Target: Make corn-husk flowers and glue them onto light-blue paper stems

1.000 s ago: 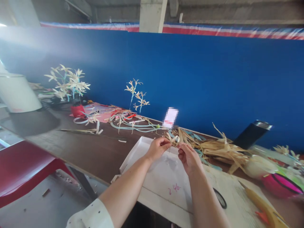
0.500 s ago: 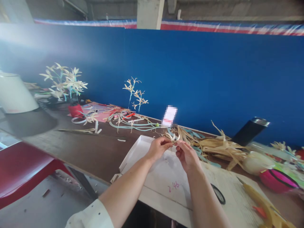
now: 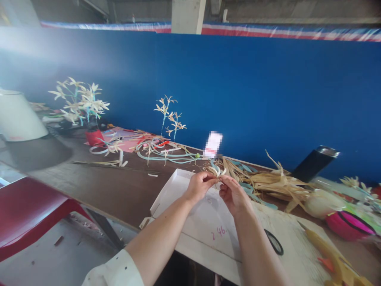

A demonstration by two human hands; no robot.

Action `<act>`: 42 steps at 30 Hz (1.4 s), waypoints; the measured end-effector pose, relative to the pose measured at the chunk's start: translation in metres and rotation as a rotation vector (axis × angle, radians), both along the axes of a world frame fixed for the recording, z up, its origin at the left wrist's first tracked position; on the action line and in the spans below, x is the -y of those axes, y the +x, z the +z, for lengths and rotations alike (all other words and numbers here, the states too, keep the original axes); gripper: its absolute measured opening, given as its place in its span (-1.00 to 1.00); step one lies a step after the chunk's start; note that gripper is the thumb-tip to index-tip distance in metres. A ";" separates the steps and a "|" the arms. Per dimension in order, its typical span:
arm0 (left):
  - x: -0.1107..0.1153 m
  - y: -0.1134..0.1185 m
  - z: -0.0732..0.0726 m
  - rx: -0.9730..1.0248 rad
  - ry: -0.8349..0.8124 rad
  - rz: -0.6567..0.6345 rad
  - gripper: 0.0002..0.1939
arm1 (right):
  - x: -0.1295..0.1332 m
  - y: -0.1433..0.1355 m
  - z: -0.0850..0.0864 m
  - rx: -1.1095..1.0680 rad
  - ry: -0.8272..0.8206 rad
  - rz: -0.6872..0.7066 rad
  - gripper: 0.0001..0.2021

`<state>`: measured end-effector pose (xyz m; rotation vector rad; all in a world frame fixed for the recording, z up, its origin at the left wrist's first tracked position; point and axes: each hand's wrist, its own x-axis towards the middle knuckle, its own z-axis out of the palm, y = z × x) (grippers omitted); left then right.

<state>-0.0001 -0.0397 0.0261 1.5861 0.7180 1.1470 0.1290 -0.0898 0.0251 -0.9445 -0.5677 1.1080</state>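
Above a shallow white cardboard box [image 3: 175, 190], a small pale flower [image 3: 218, 171] with narrow curved petals is pinched at its base. My left hand [image 3: 200, 186] closes thumb and fingers on it from the left. From the right, the fingertips of my right hand [image 3: 233, 192] meet the same spot, and both hands nearly touch. The flower's lower end is hidden by my fingers. Just behind lies a bundle of dry tan husks [image 3: 268, 184]. Pink handwritten digits show on the box below my wrists.
A red pot [image 3: 94, 138] of pale flowers stands left, near a white container [image 3: 20, 117]. Two flower stems [image 3: 175, 126] rise by the blue partition [image 3: 268, 91]. Right are a black flask [image 3: 314, 163], a pink pouch [image 3: 348, 225], a black ring [image 3: 274, 242] and a yellow-handled tool [image 3: 330, 254].
The flower between my fingers has turned slightly, and its petals now look more upright and spread. My hands have stayed in almost the same place.
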 end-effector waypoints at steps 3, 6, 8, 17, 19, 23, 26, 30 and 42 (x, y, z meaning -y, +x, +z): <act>0.000 0.000 0.000 -0.021 0.004 0.014 -0.77 | -0.001 0.000 -0.003 0.010 -0.001 0.002 -0.76; 0.000 0.000 -0.001 -0.019 0.003 0.017 -0.77 | -0.002 0.001 -0.005 0.013 -0.001 0.004 -0.76; -0.001 0.000 -0.002 -0.013 0.005 0.015 -0.77 | -0.002 0.001 -0.005 0.006 -0.002 0.007 -0.77; -0.001 0.000 -0.004 0.000 0.009 0.024 -0.77 | -0.002 0.000 -0.005 -0.010 0.000 0.011 -0.76; -0.001 0.000 -0.004 -0.001 0.017 0.026 -0.77 | -0.002 -0.001 -0.005 -0.007 0.000 0.000 -0.76; -0.001 0.001 -0.004 0.004 0.027 0.025 -0.77 | -0.002 -0.002 -0.003 -0.009 -0.002 -0.011 -0.75; -0.001 0.000 -0.003 0.009 0.042 0.020 -0.77 | -0.002 -0.002 -0.002 -0.012 -0.004 -0.007 -0.75; 0.000 0.000 -0.002 -0.004 0.050 0.026 -0.77 | -0.002 -0.004 -0.003 -0.007 0.001 0.005 -0.76; 0.000 0.000 -0.001 0.016 -0.003 0.038 -0.76 | 0.000 -0.008 -0.001 -0.045 -0.006 0.023 -0.75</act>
